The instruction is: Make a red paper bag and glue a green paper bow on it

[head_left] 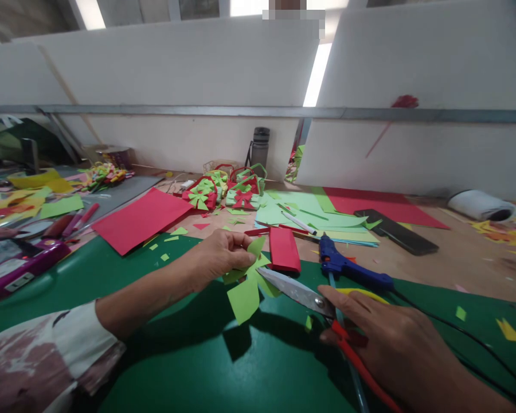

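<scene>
Left hand (219, 253): pinched on angular green paper (244, 299) | right hand (382, 328): clamped round metal-bladed scissors (296, 290) | mat (167, 367): smooth, green

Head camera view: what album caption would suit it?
Left hand holding light green cut paper, right hand holding red and yellow handled metal scissors.

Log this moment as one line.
left hand: holding green paper | right hand: holding scissors, tips at paper | blue glue gun: beyond right hand
</scene>
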Demonstrator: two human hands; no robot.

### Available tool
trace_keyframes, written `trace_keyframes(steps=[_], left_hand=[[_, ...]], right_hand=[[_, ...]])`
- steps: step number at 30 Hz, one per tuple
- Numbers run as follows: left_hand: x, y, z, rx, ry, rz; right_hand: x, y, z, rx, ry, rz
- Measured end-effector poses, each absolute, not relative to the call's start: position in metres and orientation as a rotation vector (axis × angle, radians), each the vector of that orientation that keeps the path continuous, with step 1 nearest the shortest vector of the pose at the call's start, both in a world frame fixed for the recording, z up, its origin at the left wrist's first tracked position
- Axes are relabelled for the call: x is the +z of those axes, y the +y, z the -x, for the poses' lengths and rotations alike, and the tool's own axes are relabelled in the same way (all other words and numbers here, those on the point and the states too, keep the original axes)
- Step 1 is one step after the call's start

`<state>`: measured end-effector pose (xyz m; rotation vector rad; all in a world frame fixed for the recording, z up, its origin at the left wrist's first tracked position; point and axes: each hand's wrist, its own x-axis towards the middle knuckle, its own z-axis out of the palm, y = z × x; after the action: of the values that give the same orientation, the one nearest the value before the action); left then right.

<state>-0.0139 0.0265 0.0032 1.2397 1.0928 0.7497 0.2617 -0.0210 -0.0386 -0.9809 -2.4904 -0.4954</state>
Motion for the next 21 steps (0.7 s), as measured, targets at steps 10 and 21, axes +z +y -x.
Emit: trace_keyframes(steps=[10,21], left_hand=[[0.0051,0.0246,0.0128,0.755,1.105,-1.241],[0.0056,0.0217,0.0114,0.857,1.083,-1.277]], right_hand=[[-0.0362,-0.0214,-0.2588,-0.520,-2.490,0.973],[-0.0352,-0.0178,-0.2623,-0.456,-2.521,1.013]])
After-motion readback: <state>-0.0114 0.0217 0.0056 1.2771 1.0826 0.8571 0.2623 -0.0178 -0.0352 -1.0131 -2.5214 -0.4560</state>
